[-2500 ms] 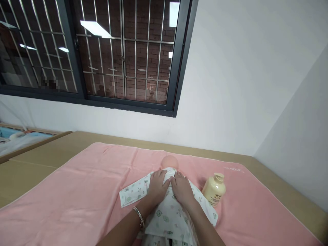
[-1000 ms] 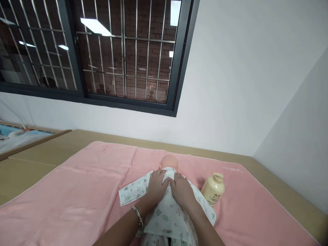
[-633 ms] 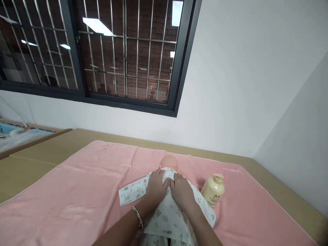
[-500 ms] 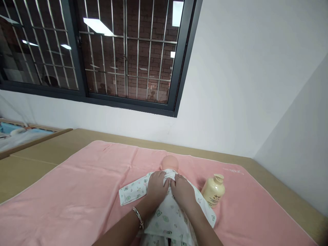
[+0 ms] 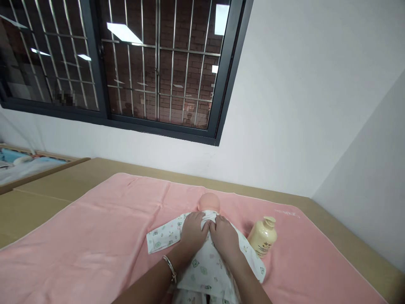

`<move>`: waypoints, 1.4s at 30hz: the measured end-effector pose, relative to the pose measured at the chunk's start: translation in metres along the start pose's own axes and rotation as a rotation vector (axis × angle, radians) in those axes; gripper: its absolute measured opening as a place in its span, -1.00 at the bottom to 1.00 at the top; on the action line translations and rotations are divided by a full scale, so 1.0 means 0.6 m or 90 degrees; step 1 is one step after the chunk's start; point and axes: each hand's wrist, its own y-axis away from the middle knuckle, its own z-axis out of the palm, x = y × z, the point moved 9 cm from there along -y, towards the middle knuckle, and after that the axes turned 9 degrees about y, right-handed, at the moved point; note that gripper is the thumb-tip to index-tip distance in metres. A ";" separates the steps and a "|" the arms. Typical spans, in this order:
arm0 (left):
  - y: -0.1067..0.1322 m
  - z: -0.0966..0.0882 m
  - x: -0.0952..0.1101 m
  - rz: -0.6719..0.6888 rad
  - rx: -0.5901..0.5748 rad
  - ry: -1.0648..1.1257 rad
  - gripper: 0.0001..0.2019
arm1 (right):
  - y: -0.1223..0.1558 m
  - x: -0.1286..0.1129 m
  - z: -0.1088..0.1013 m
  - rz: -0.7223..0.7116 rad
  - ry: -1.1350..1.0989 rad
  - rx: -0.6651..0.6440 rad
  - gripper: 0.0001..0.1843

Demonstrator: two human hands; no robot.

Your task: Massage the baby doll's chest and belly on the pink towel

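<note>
White shirt (image 5: 205, 267) on the doll (image 5: 209, 202): our left hand (image 5: 193, 229) and right hand (image 5: 224, 236) rest there; whether gripping, we cannot tell.

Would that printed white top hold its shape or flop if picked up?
The printed white top would probably flop: its fabric creases between the left hand and right hand. It seems unlikely to roll, as its sleeves lie spread out on the pink blanket.

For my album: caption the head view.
Left hand and right hand on a doll in a printed white top, beside a cream pump bottle on a pink blanket.
</note>
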 end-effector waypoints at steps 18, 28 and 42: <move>0.004 -0.004 -0.013 -0.032 0.039 -0.027 -0.73 | -0.005 0.018 -0.007 0.054 -0.017 -0.023 -0.50; -0.002 0.009 -0.022 -0.050 -0.017 -0.014 -0.67 | -0.019 0.027 0.027 0.025 -0.018 -0.008 -0.41; 0.004 0.001 -0.013 -0.036 0.007 0.010 -0.68 | -0.002 0.015 0.019 0.043 0.007 -0.013 -0.43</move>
